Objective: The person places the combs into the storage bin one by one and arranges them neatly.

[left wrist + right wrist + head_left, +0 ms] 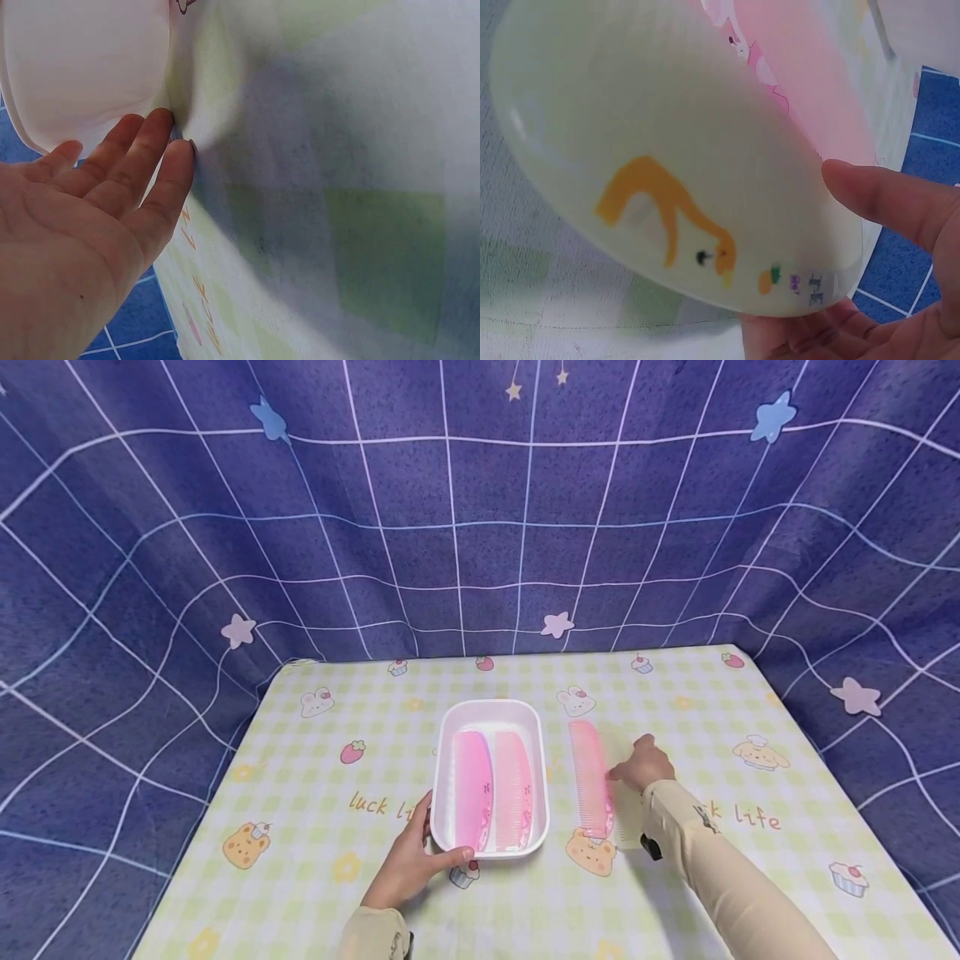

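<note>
In the head view, a white plastic tray (442, 727) stands mid-table with two pink combs (471, 789) lying lengthwise inside. My left hand (411, 862) is at its near left corner, thumb on the front rim and fingers along the outer side wall. The left wrist view shows those fingers (124, 176) fairly straight, tips against the tray. To the right of the tray, my right hand (643, 764) pinches a pale yellow-green comb (667, 142) by its edge, thumb on one side and fingers on the other. Beside it lies another pink comb (588, 777), flat on the cloth.
A green-and-white checked tablecloth (300, 777) with cartoon animals, strawberries and cupcakes covers the table. Dark blue grid-patterned fabric (487, 552) hangs behind it and to both sides.
</note>
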A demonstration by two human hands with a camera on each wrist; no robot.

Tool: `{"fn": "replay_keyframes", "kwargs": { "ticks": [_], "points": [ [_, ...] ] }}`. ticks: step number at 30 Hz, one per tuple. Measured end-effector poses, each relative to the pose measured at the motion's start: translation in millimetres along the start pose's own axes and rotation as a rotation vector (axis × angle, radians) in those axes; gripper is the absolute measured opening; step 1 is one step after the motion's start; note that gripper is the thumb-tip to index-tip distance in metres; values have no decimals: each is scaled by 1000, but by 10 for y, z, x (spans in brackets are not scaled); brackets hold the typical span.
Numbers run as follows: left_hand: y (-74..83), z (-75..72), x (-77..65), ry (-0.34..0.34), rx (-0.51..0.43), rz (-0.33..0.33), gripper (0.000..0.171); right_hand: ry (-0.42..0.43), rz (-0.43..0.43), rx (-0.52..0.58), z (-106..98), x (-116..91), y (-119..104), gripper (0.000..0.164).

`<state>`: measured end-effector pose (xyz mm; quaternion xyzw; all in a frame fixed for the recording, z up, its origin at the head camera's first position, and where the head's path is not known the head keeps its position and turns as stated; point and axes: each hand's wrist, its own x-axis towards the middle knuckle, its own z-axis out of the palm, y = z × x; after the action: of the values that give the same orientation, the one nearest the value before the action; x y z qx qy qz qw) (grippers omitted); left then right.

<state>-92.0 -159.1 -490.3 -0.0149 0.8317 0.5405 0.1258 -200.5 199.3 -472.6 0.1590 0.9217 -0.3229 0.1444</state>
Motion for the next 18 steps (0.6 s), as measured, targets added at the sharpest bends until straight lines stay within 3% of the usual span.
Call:
{"fn": "replay_keyframes", "kwargs": {
  "ticks": [18],
  "points": [
    [-6,-9,3,-8,-20,-2,113,-15,0,46,-77,-24,-11,62]
  ]
}}
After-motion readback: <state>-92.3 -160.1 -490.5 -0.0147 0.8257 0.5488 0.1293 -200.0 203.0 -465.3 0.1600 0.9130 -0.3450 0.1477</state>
